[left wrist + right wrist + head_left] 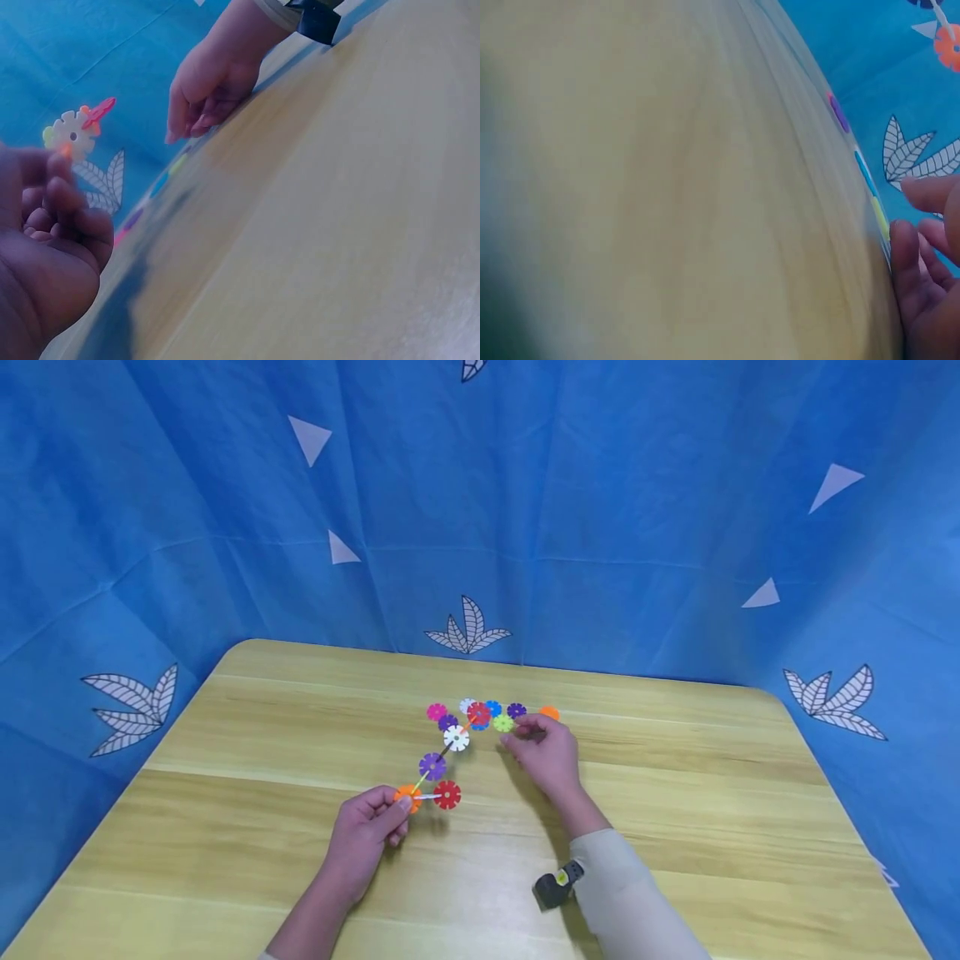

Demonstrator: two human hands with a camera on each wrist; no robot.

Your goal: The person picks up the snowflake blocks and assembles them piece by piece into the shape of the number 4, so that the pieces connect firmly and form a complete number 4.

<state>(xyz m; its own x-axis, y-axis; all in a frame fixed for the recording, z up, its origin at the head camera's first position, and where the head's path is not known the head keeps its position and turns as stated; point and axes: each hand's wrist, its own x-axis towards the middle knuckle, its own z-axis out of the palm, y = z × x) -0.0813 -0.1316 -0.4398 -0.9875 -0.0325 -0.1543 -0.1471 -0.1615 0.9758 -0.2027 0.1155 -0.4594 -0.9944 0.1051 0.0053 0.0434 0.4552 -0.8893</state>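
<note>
My left hand (365, 835) pinches an orange notched disc (405, 795) between thumb and fingers. That disc belongs to a chain of slotted plastic discs held above the table; along it are a red disc (447, 794), a purple disc (432, 767), a white disc (456, 738) and another red disc (478, 713), joined by discs seen edge-on. Over the loose pieces reaches my right hand (547, 753), its fingertips beside a yellow-green disc (503, 723) on the table. In the right wrist view, the right thumb and forefinger (928, 193) stand apart with nothing between them.
Several loose discs lie at the table's far part, among them a pink disc (437, 712), a dark purple disc (517, 711) and an orange disc (550, 712). A black device (557, 887) sits at the right wrist. Behind the wooden table (675, 827) hangs a blue curtain (637, 527).
</note>
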